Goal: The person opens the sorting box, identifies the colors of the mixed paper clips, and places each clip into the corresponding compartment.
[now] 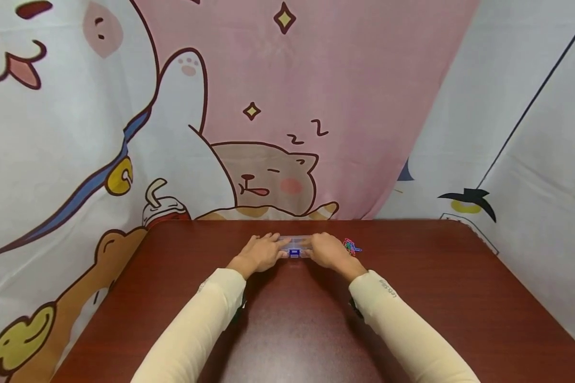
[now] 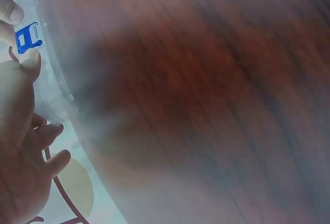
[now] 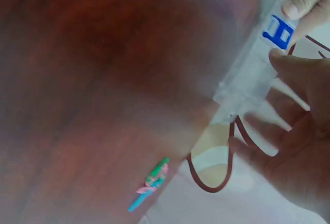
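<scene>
Clear box, head view: from far off I see the clear box (image 1: 294, 240) at the table (image 1: 297, 324), set down or just lifted, I can't tell which; its blue latch (image 1: 294, 253) faces my side
Two hands, head view: my left grip (image 1: 259, 251) has the left end and my right grip (image 1: 330, 250) has the right end, both closed in on the box
Bright bits, head view: a little pile of bright bits (image 1: 350, 247), maybe paper clips, lies just beside my right grip
Left thumb, left wrist view: my left thumb (image 2: 32, 65) is just beside the latch, and some fingers poke past the box end
Right thumb, right wrist view: my right thumb (image 3: 290, 65) is at the other side of the latch, so I think this step is working at the latch
Latch, next move: I'd say it calls for fingers holding firm and thumbs pushing softly
</scene>
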### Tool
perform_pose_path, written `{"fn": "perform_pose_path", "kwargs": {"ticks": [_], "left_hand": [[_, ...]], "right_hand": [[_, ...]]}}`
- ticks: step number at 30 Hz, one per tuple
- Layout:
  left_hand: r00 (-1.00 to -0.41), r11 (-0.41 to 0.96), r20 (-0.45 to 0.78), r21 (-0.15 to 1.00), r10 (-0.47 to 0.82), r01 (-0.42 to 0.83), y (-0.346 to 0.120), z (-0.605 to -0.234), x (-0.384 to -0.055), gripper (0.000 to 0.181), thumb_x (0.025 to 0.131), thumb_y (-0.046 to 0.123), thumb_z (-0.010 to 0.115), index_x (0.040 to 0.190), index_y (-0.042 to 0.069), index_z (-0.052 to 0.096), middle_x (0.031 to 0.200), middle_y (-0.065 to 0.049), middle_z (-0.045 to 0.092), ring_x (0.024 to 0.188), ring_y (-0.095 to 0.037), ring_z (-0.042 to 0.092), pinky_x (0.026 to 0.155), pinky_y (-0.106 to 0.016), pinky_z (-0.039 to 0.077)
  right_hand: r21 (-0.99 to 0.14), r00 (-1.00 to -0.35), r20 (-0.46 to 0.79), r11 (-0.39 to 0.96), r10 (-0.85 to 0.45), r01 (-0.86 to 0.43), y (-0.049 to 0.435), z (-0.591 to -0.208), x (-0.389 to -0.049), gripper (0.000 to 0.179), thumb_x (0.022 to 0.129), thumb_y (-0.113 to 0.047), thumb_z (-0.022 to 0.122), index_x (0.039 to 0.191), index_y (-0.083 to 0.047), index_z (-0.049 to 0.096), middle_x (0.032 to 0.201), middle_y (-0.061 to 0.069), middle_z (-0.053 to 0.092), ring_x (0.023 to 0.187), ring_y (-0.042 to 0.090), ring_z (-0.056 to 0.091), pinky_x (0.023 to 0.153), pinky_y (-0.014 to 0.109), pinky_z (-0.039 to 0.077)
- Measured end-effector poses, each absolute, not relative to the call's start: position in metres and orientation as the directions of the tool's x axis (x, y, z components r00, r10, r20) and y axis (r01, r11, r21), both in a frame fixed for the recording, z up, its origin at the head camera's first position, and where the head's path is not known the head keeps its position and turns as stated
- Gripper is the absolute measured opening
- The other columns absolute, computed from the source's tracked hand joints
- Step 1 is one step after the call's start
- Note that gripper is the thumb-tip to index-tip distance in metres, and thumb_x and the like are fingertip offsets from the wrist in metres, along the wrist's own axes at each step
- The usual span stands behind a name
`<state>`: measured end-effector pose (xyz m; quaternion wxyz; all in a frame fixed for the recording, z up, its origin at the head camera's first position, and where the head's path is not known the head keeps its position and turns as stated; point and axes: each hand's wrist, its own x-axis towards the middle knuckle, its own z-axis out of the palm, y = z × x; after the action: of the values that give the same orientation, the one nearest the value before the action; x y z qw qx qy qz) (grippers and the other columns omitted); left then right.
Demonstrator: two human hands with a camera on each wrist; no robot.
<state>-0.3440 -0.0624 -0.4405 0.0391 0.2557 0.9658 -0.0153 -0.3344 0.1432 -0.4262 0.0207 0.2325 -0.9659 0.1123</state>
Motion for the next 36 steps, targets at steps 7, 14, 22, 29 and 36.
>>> {"fn": "perform_pose_path", "kwargs": {"ticks": [7,14,22,29,36], "left_hand": [[-0.864,0.867,-0.085,-0.004,0.496,0.498,-0.063,-0.438,-0.344,0.052,0.103,0.045,0.037,0.153,0.031,0.032,0.156,-0.007,0.035,0.144,-0.027,0.033,0.112,-0.053,0.03],[-0.861,0.864,-0.082,0.0,0.502,0.503,-0.064,-0.437,-0.345,0.052,0.103,0.045,0.039,0.153,0.03,0.033,0.156,-0.009,0.036,0.143,-0.028,0.035,0.111,-0.053,0.031],[-0.852,0.855,-0.087,-0.016,0.515,0.518,-0.064,-0.437,-0.348,0.053,0.103,0.045,0.037,0.153,0.03,0.032,0.155,-0.009,0.036,0.142,-0.028,0.036,0.111,-0.053,0.032],[-0.852,0.855,-0.088,-0.006,0.515,0.518,-0.065,-0.435,-0.347,0.053,0.103,0.046,0.036,0.153,0.03,0.032,0.156,-0.009,0.035,0.143,-0.03,0.034,0.111,-0.054,0.03],[-0.845,0.849,-0.088,0.002,0.527,0.529,-0.064,-0.437,-0.348,0.053,0.103,0.046,0.036,0.153,0.031,0.032,0.156,-0.01,0.035,0.143,-0.03,0.034,0.111,-0.054,0.031]], "right_hand": [[-0.313,-0.898,0.201,0.843,-0.391,-0.438,0.136,-0.431,-0.334,0.019,0.086,-0.017,0.074,0.104,-0.021,0.077,0.105,0.005,0.074,0.081,0.021,0.066,0.074,0.043,0.055],[-0.301,-0.919,0.211,0.872,-0.333,-0.385,0.126,-0.429,-0.335,0.005,0.084,-0.018,0.075,0.083,-0.02,0.071,0.082,-0.001,0.069,0.064,0.017,0.055,0.064,0.039,0.051],[-0.271,-0.925,0.182,0.887,-0.335,-0.374,0.124,-0.425,-0.338,0.01,0.083,-0.018,0.075,0.076,-0.021,0.069,0.073,-0.005,0.064,0.064,0.016,0.055,0.064,0.038,0.05],[-0.255,-0.912,0.133,0.876,-0.388,-0.41,0.124,-0.417,-0.341,0.008,0.08,-0.014,0.072,0.075,-0.019,0.069,0.071,-0.006,0.061,0.063,0.014,0.052,0.063,0.033,0.046],[-0.233,-0.908,0.056,0.879,-0.414,-0.415,0.125,-0.415,-0.34,0.01,0.082,-0.019,0.076,0.076,-0.021,0.068,0.074,-0.006,0.062,0.063,0.013,0.053,0.064,0.033,0.046]]}}
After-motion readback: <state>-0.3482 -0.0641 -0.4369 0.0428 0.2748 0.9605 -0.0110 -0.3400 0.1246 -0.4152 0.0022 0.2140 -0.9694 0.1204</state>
